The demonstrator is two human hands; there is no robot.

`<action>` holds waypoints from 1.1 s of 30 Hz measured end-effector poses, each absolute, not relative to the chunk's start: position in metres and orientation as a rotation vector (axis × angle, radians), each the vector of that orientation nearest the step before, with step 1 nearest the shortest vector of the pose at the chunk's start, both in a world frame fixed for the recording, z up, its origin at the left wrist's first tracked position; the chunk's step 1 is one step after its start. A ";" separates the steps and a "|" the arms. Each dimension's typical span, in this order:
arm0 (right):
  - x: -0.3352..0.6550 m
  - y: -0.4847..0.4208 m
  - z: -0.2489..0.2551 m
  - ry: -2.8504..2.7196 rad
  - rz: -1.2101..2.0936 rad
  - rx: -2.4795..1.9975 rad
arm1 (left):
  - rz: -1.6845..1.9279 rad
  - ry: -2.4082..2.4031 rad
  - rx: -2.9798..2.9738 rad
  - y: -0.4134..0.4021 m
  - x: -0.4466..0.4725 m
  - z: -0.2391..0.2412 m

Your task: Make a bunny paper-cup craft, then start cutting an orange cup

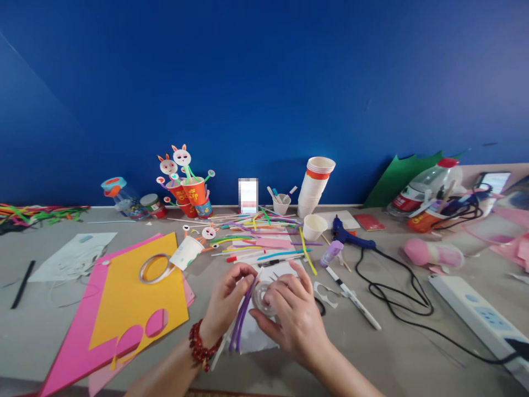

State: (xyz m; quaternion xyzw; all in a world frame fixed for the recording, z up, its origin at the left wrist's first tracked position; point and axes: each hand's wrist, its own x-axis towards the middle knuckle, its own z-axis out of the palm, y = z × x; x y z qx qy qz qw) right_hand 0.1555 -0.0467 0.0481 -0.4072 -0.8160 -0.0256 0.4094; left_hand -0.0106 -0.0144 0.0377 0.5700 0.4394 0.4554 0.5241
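Observation:
My left hand (231, 298), with a red bead bracelet on the wrist, pinches a bundle of purple pipe cleaners (239, 325) between thumb and fingers. The strands hang down towards the table's front. Right beside it, my right hand (291, 314) has its fingers curled over a clear round plastic piece (261, 298), which could be a tape roll or a small cup. Part of that piece is hidden by the fingers. Beneath both hands lies white paper (258, 336). Scissors with a black handle (320, 306) are partly covered by the right hand.
Yellow card (136, 292) and pink card (74, 342) lie left, by a tipped white paper cup (185, 253). Behind are scattered pipe cleaners (243, 240), decorated red cups (194, 193) and stacked cups (316, 187). A blue glue gun (351, 237), its cord and a power strip (475, 309) are right.

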 end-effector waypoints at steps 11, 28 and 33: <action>0.156 -0.045 0.043 -2.067 -0.037 -0.973 | 1.024 1.025 1.221 -0.013 -0.012 0.034; 0.178 -0.034 0.038 -1.949 0.287 -1.058 | 0.952 0.996 1.635 -0.020 -0.014 0.034; 0.177 -0.034 0.037 -1.929 0.291 -1.055 | 0.851 0.999 1.635 -0.019 -0.008 0.040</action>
